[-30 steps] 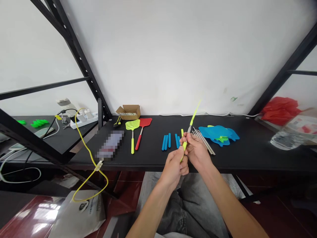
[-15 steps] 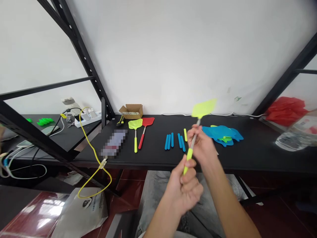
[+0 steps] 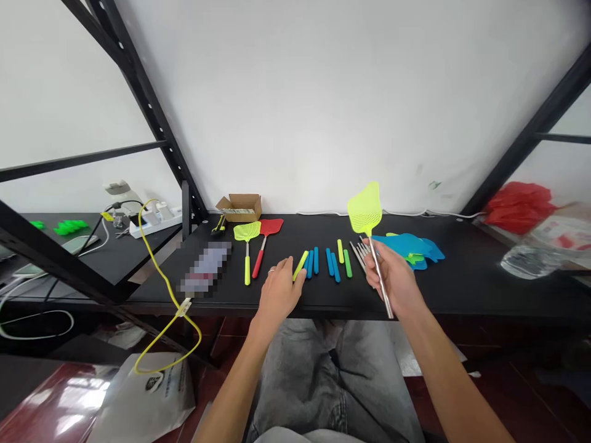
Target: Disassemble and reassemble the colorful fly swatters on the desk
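On the black tabletop (image 3: pixel 480 280), two swatters (image 3: pixel 271 226) lie complete. Above it, the right hand (image 3: pixel 392 277) grips a third swatter (image 3: pixel 365 212), rod bare; the left hand (image 3: pixel 279 289) touches a yellow handle (image 3: pixel 300 265), hold unclear. Loose handles (image 3: pixel 329 261) and rods (image 3: pixel 359 253) lie unjoined.

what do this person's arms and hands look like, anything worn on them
The left forearm and right forearm are bare, with no sleeves or watch showing. The left hand has a light-coloured ring; the right hand shows none. Both are gloveless.

I see faded grey jeans (image 3: pixel 314 369), lighter cloth (image 3: pixel 314 436) above, bare forearms (image 3: pixel 447 369) and a ring (image 3: pixel 271 269) on the left hand (image 3: pixel 278 292).
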A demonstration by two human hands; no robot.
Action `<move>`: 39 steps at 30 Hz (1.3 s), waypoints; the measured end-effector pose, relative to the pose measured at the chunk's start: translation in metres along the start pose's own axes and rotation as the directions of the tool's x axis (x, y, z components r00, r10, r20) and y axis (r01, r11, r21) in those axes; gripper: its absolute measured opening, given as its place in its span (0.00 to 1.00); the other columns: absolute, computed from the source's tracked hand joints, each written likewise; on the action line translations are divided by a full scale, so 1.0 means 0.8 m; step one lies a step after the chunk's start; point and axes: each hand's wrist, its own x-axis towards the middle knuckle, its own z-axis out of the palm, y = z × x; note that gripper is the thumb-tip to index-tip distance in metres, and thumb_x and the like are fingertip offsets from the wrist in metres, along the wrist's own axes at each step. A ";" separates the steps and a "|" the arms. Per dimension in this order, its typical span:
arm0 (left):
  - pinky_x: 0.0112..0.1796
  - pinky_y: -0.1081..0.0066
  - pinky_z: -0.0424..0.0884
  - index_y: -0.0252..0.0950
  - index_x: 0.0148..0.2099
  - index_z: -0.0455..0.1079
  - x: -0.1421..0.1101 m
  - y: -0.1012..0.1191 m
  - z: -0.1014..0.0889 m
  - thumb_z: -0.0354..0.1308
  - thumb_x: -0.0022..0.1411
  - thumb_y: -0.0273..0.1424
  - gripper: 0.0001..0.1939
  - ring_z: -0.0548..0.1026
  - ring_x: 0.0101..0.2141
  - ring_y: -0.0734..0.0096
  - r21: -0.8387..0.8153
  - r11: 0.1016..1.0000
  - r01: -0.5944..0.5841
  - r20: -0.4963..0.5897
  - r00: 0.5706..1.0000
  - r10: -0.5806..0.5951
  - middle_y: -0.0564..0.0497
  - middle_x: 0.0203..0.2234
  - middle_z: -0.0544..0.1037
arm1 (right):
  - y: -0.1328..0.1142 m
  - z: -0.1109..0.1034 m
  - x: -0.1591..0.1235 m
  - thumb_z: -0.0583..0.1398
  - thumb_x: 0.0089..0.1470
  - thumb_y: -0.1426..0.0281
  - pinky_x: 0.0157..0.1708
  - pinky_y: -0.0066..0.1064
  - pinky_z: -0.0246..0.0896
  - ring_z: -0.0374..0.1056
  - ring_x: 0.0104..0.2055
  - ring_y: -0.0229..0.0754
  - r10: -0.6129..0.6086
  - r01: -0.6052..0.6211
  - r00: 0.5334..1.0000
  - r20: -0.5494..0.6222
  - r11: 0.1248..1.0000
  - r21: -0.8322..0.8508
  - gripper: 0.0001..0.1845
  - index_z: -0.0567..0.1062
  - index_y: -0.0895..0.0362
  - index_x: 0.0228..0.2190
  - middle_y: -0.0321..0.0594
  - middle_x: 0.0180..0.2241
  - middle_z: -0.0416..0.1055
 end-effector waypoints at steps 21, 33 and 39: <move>0.26 0.74 0.60 0.34 0.24 0.71 -0.012 0.063 0.033 0.62 0.59 0.39 0.17 0.66 0.25 0.74 -0.820 0.571 -0.053 -0.204 0.958 -0.203 0.54 0.19 0.69 | 0.040 0.045 -0.033 0.53 0.63 0.56 0.13 0.24 0.42 0.49 0.12 0.31 -0.023 0.142 0.968 0.249 0.871 -0.470 0.18 0.70 0.56 0.29 0.27 0.14 0.56; 0.22 0.74 0.59 0.35 0.27 0.66 0.005 0.076 0.027 0.58 0.62 0.42 0.17 0.64 0.20 0.76 -0.935 0.356 0.007 -0.030 0.995 -0.099 0.55 0.18 0.67 | 0.031 0.053 -0.034 0.52 0.64 0.58 0.17 0.26 0.41 0.49 0.15 0.31 -0.110 0.274 0.941 0.320 0.801 -0.532 0.19 0.71 0.57 0.29 0.28 0.14 0.55; 0.24 0.75 0.58 0.37 0.26 0.60 -0.006 0.078 0.029 0.56 0.65 0.41 0.19 0.60 0.20 0.78 -0.846 0.519 -0.118 -0.125 0.992 0.023 0.58 0.17 0.62 | 0.039 0.051 -0.038 0.59 0.59 0.54 0.12 0.23 0.35 0.41 0.11 0.27 0.159 -0.112 0.920 0.358 0.983 -0.148 0.19 0.70 0.57 0.30 0.24 0.13 0.53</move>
